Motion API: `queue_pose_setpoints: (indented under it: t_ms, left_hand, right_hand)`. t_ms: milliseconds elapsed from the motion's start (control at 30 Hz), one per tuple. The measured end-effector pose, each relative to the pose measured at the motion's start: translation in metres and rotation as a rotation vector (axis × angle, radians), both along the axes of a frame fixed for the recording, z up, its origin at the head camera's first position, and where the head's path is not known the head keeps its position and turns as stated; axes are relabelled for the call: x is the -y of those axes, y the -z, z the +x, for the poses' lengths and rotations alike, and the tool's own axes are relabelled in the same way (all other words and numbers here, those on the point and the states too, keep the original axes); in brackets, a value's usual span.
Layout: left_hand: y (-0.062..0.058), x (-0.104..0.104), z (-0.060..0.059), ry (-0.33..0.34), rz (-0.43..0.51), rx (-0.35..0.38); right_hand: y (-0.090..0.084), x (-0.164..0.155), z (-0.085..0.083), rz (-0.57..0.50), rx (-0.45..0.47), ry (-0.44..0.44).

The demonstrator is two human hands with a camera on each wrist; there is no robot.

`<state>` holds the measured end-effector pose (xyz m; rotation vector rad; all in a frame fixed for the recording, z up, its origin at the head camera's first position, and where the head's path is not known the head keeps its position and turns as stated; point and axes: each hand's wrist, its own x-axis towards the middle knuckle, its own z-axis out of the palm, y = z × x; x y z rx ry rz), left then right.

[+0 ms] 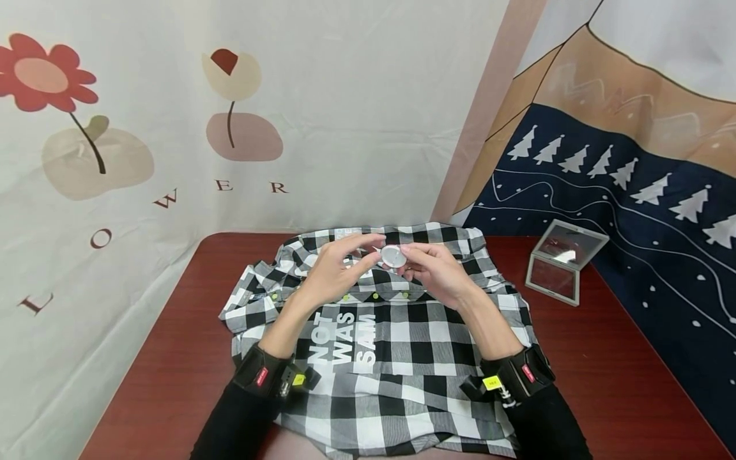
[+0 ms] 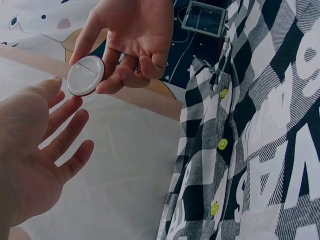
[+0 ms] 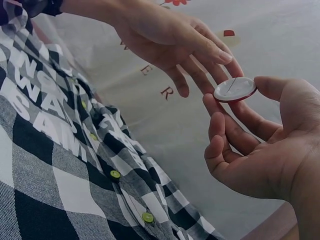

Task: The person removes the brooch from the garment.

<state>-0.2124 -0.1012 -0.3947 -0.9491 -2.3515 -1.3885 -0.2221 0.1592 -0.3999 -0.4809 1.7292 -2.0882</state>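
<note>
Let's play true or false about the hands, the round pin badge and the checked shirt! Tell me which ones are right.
1. The right hand pinches the round white pin badge. True.
2. The left hand grips the badge tightly. False: its fingers are stretched out beside the badge, holding nothing.
3. The black and white checked shirt has green buttons. True.
4. The shirt hangs on the wall. False: it lies spread on the dark red wooden table.
5. A small clear square box stands open on the table to the right of the shirt. True.
</note>
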Motion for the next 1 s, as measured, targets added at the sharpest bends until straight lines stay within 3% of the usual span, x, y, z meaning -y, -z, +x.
queue_pose_setpoints:
  t_ms: [700,833,1000]
  left_hand:
    - [0.0020,-0.0028,0.0008,-0.006,0.031,-0.016]
    - [0.0018,-0.0039,0.0011,-0.019,0.064,0.006]
    - [0.0003,-0.0050,0.0022,-0.073,0.128,0.071]
  right_hand:
    - [0.0002,0.0020,0.0008,0.047,-0.029,-0.077]
    - [-0.0003,0.0034,0.0021,0.089,-0.061,-0.012]
    - [-0.0019,0.0082,0.0029,0.137,-0.227,0.132]
